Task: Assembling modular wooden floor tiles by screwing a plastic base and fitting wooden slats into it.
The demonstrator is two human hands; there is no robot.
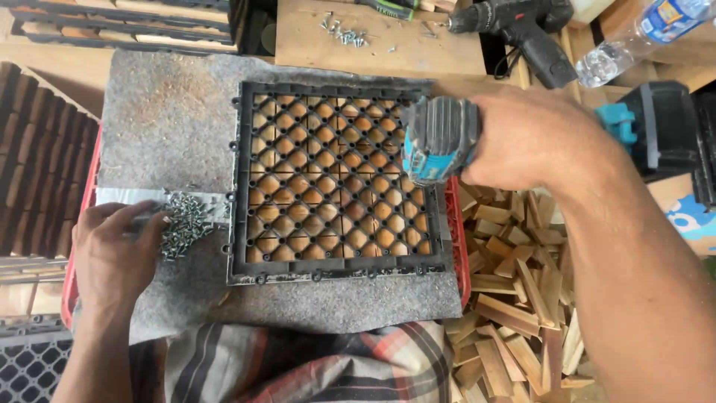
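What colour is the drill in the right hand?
Grey and teal drill, in the right hand; head view.

Soft even daylight, slight motion blur

Right hand (533,142) gripping teal-grey cordless driver (438,140), hovering over black plastic grid tile (328,179) at its 2 o'clock corner. Left hand (112,250) fingering screw pile (185,222) at tile's 8 o'clock, on grey felt mat (171,119).

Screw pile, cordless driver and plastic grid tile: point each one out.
Screw pile (183,222), head view, middle of the heap.
Cordless driver (438,138), head view, ribbed rear housing.
Plastic grid tile (240,186), head view, left frame edge.
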